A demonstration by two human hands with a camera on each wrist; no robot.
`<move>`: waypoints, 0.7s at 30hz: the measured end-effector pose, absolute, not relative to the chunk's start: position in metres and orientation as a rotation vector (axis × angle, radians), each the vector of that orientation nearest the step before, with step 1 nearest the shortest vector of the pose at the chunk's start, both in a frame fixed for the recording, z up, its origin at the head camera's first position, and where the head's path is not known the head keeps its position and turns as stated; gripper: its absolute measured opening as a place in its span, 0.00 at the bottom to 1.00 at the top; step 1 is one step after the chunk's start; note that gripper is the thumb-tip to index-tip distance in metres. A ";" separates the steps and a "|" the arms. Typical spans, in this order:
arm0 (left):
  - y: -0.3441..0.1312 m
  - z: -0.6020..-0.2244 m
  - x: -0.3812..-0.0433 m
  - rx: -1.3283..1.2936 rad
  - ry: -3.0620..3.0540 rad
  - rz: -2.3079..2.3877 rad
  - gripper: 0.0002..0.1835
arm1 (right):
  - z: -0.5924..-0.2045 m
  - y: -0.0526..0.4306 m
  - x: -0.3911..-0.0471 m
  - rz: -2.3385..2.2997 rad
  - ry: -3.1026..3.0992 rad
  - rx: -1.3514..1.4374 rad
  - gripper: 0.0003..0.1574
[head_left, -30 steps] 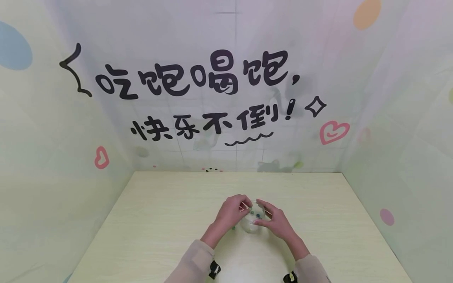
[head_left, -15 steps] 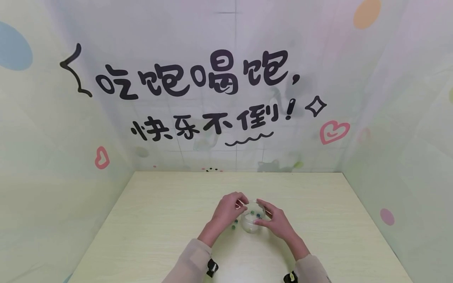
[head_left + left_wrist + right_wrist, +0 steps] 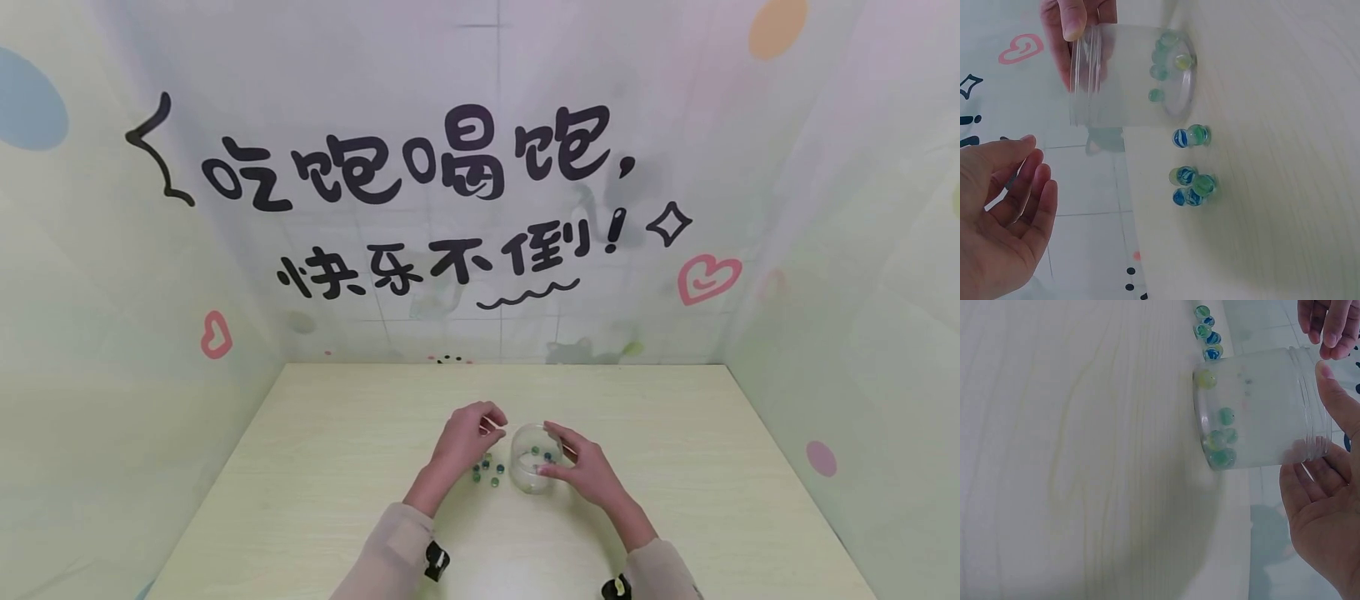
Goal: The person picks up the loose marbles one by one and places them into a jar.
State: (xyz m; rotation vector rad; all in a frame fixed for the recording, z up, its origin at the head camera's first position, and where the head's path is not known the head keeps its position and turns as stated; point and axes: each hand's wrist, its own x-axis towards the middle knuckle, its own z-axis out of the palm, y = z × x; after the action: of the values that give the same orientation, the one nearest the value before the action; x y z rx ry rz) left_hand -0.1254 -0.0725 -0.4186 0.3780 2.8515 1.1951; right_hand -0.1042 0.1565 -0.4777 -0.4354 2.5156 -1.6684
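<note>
A clear plastic jar point(image 3: 525, 446) stands upright on the table, several glass marbles point(image 3: 1227, 416) on its bottom. My right hand point(image 3: 585, 471) holds it near the rim, thumb on the near side and fingers round the back, as the right wrist view shows. Left of the jar, a cluster of green and blue marbles point(image 3: 1204, 184) lies on the tabletop. Above that cluster hovers my left hand point(image 3: 468, 437), its fingers loosely bent and thumb close to the index finger point(image 3: 1034, 161). Nothing shows between them.
The pale wood-grain table point(image 3: 337, 467) ends at a back wall sheet point(image 3: 412, 333) printed with dark characters. Side sheets point(image 3: 840, 350) flank it left and right. Black wrist straps point(image 3: 437, 561) show below both sleeves point(image 3: 390, 546).
My left hand has drawn away from the jar's mouth to the left. More of the marbles on the table have come into view beside the jar. The right hand and jar have stayed put.
</note>
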 end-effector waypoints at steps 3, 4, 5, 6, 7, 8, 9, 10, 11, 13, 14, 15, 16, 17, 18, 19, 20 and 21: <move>-0.076 -0.421 -0.126 0.362 2.847 1.204 0.06 | -0.477 0.156 -0.104 -1.663 2.518 -0.417 0.45; -0.078 -0.422 -0.127 0.355 2.845 1.208 0.06 | -0.477 0.156 -0.104 -1.663 2.518 -0.411 0.45; -0.079 -0.424 -0.127 0.352 2.842 1.212 0.06 | -0.477 0.156 -0.104 -1.666 2.516 -0.404 0.46; -0.081 -0.425 -0.127 0.351 2.840 1.215 0.06 | -0.477 0.156 -0.104 -1.667 2.516 -0.398 0.46; -0.082 -0.427 -0.128 0.349 2.840 1.216 0.06 | -0.476 0.156 -0.104 -1.670 2.514 -0.393 0.45; -0.084 -0.428 -0.128 0.346 2.836 1.218 0.06 | -0.476 0.156 -0.104 -1.666 2.518 -0.401 0.45; -0.085 -0.430 -0.129 0.343 2.834 1.219 0.06 | -0.476 0.156 -0.104 -1.666 2.517 -0.406 0.45; -0.086 -0.431 -0.130 0.341 2.834 1.216 0.06 | -0.473 0.155 -0.102 -1.671 2.516 -0.411 0.44; -0.088 -0.432 -0.130 0.338 2.832 1.216 0.06 | -0.473 0.155 -0.102 -1.670 2.520 -0.413 0.44; -0.090 -0.434 -0.131 0.336 2.826 1.223 0.06 | -0.472 0.154 -0.102 -1.661 2.530 -0.428 0.43; -0.092 -0.435 -0.132 0.331 2.825 1.223 0.06 | -0.472 0.154 -0.102 -1.654 2.536 -0.438 0.43; -0.093 -0.436 -0.132 0.325 2.821 1.225 0.06 | -0.472 0.154 -0.102 -1.656 2.535 -0.434 0.43; -0.094 -0.438 -0.132 0.321 2.820 1.226 0.06 | -0.472 0.155 -0.102 -1.651 2.541 -0.439 0.44; -0.095 -0.439 -0.133 0.318 2.817 1.228 0.06 | -0.476 0.156 -0.104 -1.648 2.542 -0.441 0.44; -0.096 -0.440 -0.133 0.313 2.813 1.229 0.06 | -0.476 0.156 -0.104 -1.647 2.539 -0.448 0.44; -0.097 -0.442 -0.134 0.305 2.808 1.228 0.07 | -0.476 0.157 -0.104 -1.647 2.538 -0.451 0.44; -0.098 -0.443 -0.134 0.293 2.804 1.226 0.07 | -0.477 0.157 -0.104 -1.646 2.538 -0.454 0.45; -0.099 -0.444 -0.135 0.289 2.798 1.226 0.07 | -0.478 0.157 -0.104 -1.649 2.539 -0.456 0.45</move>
State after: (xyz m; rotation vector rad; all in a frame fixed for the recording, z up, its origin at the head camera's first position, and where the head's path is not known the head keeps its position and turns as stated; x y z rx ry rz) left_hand -0.1347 -0.0992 -0.4445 0.2886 2.7980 1.2256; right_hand -0.1040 0.1572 -0.4776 -0.4562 2.5387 -1.6492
